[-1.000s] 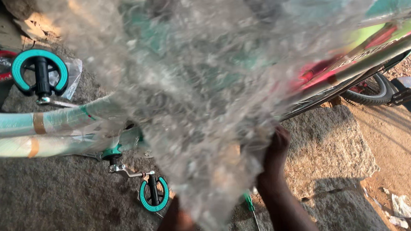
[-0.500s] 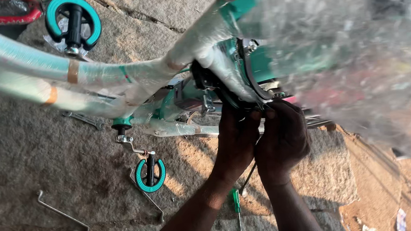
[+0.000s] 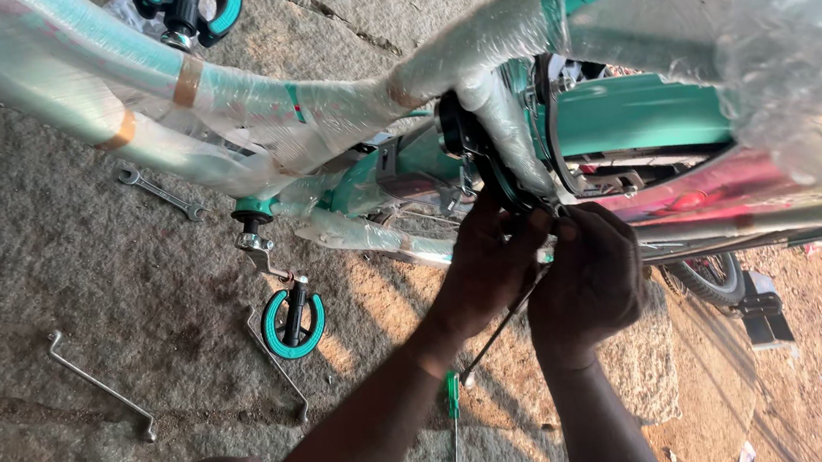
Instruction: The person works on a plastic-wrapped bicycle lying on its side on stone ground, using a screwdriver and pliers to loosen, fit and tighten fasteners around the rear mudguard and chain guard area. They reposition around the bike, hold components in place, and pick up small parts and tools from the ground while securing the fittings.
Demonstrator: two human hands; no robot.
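Bicycle frame [image 3: 319, 109], teal and wrapped in clear plastic film, is lying across the head view above a rough stone floor [image 3: 63, 264].

Head view: both hands are working at the frame's middle, just below the dark bracket [image 3: 468, 145] beside the teal mudguard [image 3: 641, 113]. Left hand [image 3: 490, 264] is curling almost closed, fingertips pinching a small fitting at the frame; what exactly it is gripping cannot be told. Right hand [image 3: 586, 279] is closing around a thin dark rod [image 3: 501, 328] that is running down toward the floor.

Judgement: the work is going best with one hand steadying the fitting while the other is turning, wrists kept low and clear of the loose film.

A teal pedal [image 3: 292, 323] is hanging on its crank nearby; a spanner [image 3: 161, 192] and a bent metal rod [image 3: 104, 386] are lying well apart on the stone.
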